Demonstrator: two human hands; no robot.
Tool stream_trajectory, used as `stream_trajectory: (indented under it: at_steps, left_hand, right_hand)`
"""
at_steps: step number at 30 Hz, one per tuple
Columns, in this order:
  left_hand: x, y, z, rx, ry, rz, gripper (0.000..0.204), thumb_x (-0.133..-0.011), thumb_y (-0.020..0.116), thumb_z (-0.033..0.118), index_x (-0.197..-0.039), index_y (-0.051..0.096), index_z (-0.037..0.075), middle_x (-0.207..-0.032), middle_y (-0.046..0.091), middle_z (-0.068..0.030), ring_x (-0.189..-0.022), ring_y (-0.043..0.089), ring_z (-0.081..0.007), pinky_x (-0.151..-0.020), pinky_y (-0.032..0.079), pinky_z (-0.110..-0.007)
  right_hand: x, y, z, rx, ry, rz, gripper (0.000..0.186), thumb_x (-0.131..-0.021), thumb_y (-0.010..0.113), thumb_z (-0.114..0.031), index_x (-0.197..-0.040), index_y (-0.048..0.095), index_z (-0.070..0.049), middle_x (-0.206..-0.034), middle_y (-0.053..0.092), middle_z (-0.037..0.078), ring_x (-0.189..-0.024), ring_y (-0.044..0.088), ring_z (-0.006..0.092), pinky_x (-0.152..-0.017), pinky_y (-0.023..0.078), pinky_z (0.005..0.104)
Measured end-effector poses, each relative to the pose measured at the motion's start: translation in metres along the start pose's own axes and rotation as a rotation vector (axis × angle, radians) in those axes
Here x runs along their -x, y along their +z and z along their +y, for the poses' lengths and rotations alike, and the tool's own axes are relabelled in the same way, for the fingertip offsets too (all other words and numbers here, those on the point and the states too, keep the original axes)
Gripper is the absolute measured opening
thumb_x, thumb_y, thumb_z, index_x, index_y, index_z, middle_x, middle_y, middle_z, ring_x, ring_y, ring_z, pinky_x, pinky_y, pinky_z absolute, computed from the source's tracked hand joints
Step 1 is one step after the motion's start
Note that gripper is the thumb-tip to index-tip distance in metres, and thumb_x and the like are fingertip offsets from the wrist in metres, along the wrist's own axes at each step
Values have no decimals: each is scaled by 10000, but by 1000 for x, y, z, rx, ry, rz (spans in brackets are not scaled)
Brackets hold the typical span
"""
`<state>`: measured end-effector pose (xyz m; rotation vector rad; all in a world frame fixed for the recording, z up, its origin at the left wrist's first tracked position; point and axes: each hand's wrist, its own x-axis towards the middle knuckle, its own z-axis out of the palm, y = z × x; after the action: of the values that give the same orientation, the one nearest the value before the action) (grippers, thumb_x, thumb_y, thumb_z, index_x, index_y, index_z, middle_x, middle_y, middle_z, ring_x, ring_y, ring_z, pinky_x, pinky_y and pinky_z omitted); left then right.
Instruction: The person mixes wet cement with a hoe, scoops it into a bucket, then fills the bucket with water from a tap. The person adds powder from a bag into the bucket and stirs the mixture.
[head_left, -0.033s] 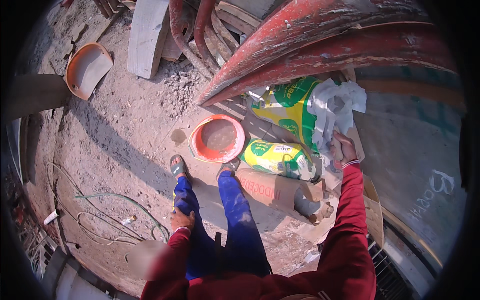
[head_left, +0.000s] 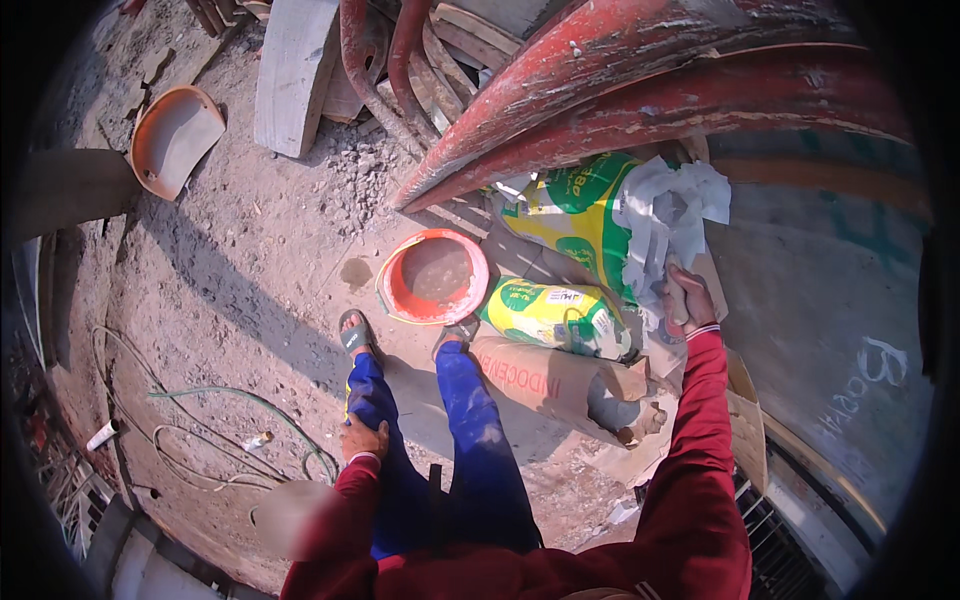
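My left hand (head_left: 364, 438) rests on my blue-trousered left knee, its fingers apart and holding nothing. Out to the right, my right hand (head_left: 692, 300) is closed beside the torn white mouth of a green, yellow and white bag (head_left: 580, 215). Something pinkish seems to be in its fingers, but I cannot make out what. A smaller rolled-down bag (head_left: 550, 312) in the same colours lies just left of that hand. Nearer me is a brown paper sack (head_left: 530, 385), torn at its right end with grey powder showing. By my feet stands an orange bucket (head_left: 478, 262) holding grey-brown wet mix.
Thick red, scraped pipes (head_left: 640, 85) reach over the far side. A concrete block (head_left: 292, 75) and a cut orange container (head_left: 142, 145) lie at the far left. A green hose (head_left: 230, 391) coils on the dusty ground. A grey panel (head_left: 810, 300) borders the right.
My right hand has shifted very slightly beside the torn bag. My left hand, the bucket and the bags look the same.
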<state>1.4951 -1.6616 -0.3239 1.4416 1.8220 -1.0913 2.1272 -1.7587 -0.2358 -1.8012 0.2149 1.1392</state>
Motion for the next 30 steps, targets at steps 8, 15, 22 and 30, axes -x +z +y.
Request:
stream_trajectory:
  at_steps: [8, 15, 22, 30]
  left_hand:
    - [-22, -31, -8, -12, 103, -10, 835, -817, 706, 497, -1402, 374, 3, -1293, 515, -273, -1169, 564, -441, -990, 481, -470]
    - [-52, -42, -45, -32, 124, -53, 884, -827, 688, 512, -1460, 333, 8, -1360, 494, -302, -1205, 556, -437, -1016, 466, -456]
    - [-59, -50, -70, -9, 122, -180, 912, -835, 682, 510, -1494, 289, 18, -1417, 443, -312, -1251, 531, -420, -1043, 448, -442]
    - [-45, -20, -94, 28, 58, -164, 897, -848, 649, 541, -1493, 289, 31, -1366, 467, -342, -1195, 558, -453, -1005, 470, -466]
  right_hand:
    - [105, -6, 10, -39, -43, 189, 226, -952, 611, -221, -1106, 569, -62, -723, 583, 58, -482, 520, 136, -400, 407, 263]
    - [187, 62, 35, -111, -75, 138, 234, -977, 594, -234, -1123, 576, -52, -730, 590, 59, -476, 515, 127, -403, 408, 249]
    - [177, 153, 129, -96, 73, 55, 290, -940, 651, -169, -1192, 629, -27, -785, 633, 55, -530, 562, 108, -447, 437, 241]
    - [24, 267, 295, 225, 268, -93, 213, -881, 726, -242, -971, 664, -59, -690, 605, 2, -516, 551, 102, -482, 436, 256]
